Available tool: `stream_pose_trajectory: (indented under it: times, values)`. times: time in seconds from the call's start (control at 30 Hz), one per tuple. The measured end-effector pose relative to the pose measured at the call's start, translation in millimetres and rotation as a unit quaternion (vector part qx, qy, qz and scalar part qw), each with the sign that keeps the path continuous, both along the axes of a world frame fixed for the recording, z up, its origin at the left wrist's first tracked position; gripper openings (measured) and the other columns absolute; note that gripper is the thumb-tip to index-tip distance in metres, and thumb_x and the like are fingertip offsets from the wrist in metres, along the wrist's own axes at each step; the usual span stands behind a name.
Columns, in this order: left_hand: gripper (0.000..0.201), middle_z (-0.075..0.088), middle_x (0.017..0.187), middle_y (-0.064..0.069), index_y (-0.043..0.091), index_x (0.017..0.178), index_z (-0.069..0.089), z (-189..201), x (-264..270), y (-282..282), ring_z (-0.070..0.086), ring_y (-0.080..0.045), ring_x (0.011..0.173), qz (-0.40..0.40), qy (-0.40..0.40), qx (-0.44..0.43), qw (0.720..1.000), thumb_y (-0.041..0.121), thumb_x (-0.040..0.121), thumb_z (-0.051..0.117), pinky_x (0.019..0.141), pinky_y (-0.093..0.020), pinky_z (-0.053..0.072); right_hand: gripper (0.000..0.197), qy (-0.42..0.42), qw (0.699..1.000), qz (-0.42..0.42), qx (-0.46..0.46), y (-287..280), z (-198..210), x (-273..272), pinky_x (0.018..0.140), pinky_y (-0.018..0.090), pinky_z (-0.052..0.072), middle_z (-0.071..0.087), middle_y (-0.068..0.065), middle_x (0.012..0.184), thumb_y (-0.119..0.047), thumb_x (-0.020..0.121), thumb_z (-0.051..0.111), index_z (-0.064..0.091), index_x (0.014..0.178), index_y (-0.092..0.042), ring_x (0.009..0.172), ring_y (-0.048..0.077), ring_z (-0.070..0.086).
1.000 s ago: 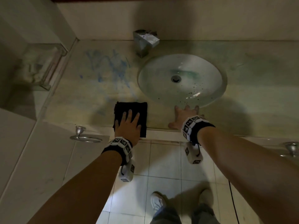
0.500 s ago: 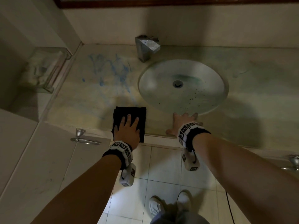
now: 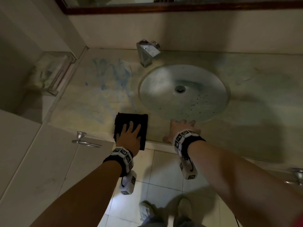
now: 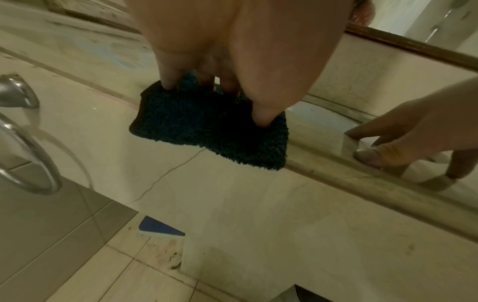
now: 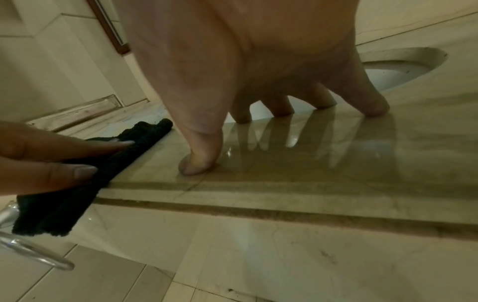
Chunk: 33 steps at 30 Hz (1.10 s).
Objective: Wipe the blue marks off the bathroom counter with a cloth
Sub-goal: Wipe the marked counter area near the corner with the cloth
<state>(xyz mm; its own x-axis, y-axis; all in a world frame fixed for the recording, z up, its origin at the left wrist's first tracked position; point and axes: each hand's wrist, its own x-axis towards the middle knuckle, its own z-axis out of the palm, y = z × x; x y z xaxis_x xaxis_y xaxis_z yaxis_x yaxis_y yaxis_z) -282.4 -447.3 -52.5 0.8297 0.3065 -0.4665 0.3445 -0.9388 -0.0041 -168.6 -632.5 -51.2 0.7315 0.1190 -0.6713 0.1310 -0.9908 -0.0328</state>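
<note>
**Cloth at the desk's front edge, blue marks beyond it**

The beige stone desk (image 3: 246, 89) spanned the view under a wood-framed mirror (image 3: 164, 7). A round sink (image 3: 164, 89) was sunk into it, with a drain (image 3: 180, 88) at its centre and a square chrome faucet (image 3: 147, 54) behind its left rim. The blue marks (image 3: 114, 74) smeared the desk left of the sink, reaching from near the back wall toward the front.

A dark folded cloth (image 3: 131, 118) lay at the front edge, its near end hanging over the lip, just in front of the nearest marks. The left hand (image 3: 129, 136) pressed flat on it, fingers straight and spread. The right hand (image 3: 178, 130) rested open on the bare desk, fingertips (image 5: 375, 108) touching the surface at the sink's near rim, thumb out toward the cloth.

A chrome towel ring (image 3: 85, 141) hung below the desk's left end.
</note>
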Motion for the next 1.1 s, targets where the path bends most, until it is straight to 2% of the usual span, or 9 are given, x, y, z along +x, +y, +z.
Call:
stream_pose_trajectory:
  times: [0.13, 0.23, 0.33, 0.4, 0.47, 0.57, 0.83, 1.0, 1.1]
  values:
    - [0.058, -0.007, 0.163, 0.003, 0.036, 0.154, 0.003, 4, 9, 11, -0.002, -0.027, 0.149, 0.009, -0.001, -0.009, 1.0, 0.043, 0.102, 0.027, 0.116, -0.054, 0.018, 0.095, 0.016, 1.0, 0.002, 0.0, 5, -3, 3, 0.093, 0.073, 0.029, 0.032, 0.018, 0.144, -0.076, 0.06, 0.066, 0.029, 0.136, -0.031, 0.135, 0.054, 0.016]
    - [0.059, -0.007, 0.163, 0.001, 0.035, 0.154, 0.001, 6, 25, 23, -0.002, -0.028, 0.149, -0.005, 0.011, -0.014, 1.0, 0.043, 0.102, 0.027, 0.116, -0.055, 0.019, 0.097, 0.028, 0.999, 0.025, -0.003, 11, -6, 11, 0.093, 0.073, 0.029, 0.047, 0.016, 0.131, -0.08, 0.048, 0.063, 0.034, 0.126, -0.03, 0.126, 0.049, 0.037]
    - [0.059, -0.008, 0.163, 0.001, 0.035, 0.154, 0.001, 6, 35, 38, -0.002, -0.028, 0.149, -0.033, 0.016, -0.005, 0.999, 0.043, 0.102, 0.027, 0.116, -0.055, 0.019, 0.076, 0.049, 0.997, 0.054, -0.01, 17, 1, 17, 0.091, 0.06, 0.042, 0.059, 0.003, 0.101, -0.073, 0.056, 0.069, 0.05, 0.113, -0.025, 0.098, 0.034, 0.06]
    - [0.059, -0.009, 0.163, 0.001, 0.035, 0.154, 0.0, 6, 42, 48, -0.003, -0.027, 0.149, -0.058, 0.013, -0.006, 0.998, 0.043, 0.102, 0.027, 0.116, -0.055, 0.018, 0.064, 0.045, 0.998, 0.051, -0.019, 20, 8, 17, 0.079, 0.05, 0.052, 0.061, 0.0, 0.086, -0.069, 0.057, 0.075, 0.056, 0.101, -0.025, 0.077, 0.028, 0.061]
    - [0.059, -0.008, 0.163, 0.001, 0.035, 0.154, 0.001, 7, 49, 60, -0.003, -0.027, 0.149, -0.089, 0.009, -0.007, 0.996, 0.043, 0.102, 0.028, 0.116, -0.054, 0.019, 0.074, 0.03, 0.999, 0.02, -0.021, 23, 7, 17, 0.077, 0.05, 0.052, 0.059, 0.0, 0.091, -0.074, 0.046, 0.075, 0.051, 0.1, -0.03, 0.08, 0.031, 0.058]
    - [0.06, -0.005, 0.163, 0.001, 0.036, 0.154, 0.003, 7, 60, 75, 0.0, -0.027, 0.149, -0.128, 0.001, -0.011, 0.992, 0.043, 0.101, 0.031, 0.115, -0.055, 0.021, 0.09, 0.027, 0.999, -0.008, -0.022, 25, 3, 20, 0.085, 0.056, 0.049, 0.057, 0.001, 0.105, -0.079, 0.034, 0.073, 0.048, 0.108, -0.034, 0.096, 0.036, 0.055]
    - [0.058, 0.0, 0.163, 0.001, 0.038, 0.153, 0.007, 1, 91, 75, 0.004, -0.028, 0.148, -0.175, -0.025, 0.002, 0.984, 0.042, 0.101, 0.033, 0.113, -0.058, 0.022, 0.086, -0.029, 0.999, -0.015, -0.031, 18, 27, 1, 0.087, 0.052, 0.047, 0.054, 0.001, 0.112, -0.072, 0.049, 0.078, 0.048, 0.121, -0.035, 0.108, 0.032, 0.052]
    - [0.054, 0.002, 0.163, 0.004, 0.04, 0.152, 0.014, 2, 110, 56, 0.002, -0.026, 0.148, -0.198, -0.034, -0.011, 0.98, 0.04, 0.101, 0.032, 0.115, -0.06, 0.015, 0.088, -0.017, 0.999, -0.031, -0.026, 14, 25, 0, 0.091, 0.065, 0.041, 0.051, -0.001, 0.12, -0.072, 0.048, 0.077, 0.047, 0.124, -0.039, 0.119, 0.032, 0.046]
    - [0.05, 0.007, 0.162, 0.007, 0.039, 0.15, 0.022, -4, 116, 48, 0.0, -0.026, 0.149, -0.197, -0.042, -0.028, 0.979, 0.038, 0.101, 0.032, 0.115, -0.062, 0.01, 0.09, -0.007, 0.999, -0.032, -0.019, 13, 19, 2, 0.092, 0.064, 0.041, 0.052, 0.0, 0.119, -0.075, 0.045, 0.075, 0.047, 0.122, -0.039, 0.117, 0.033, 0.047]
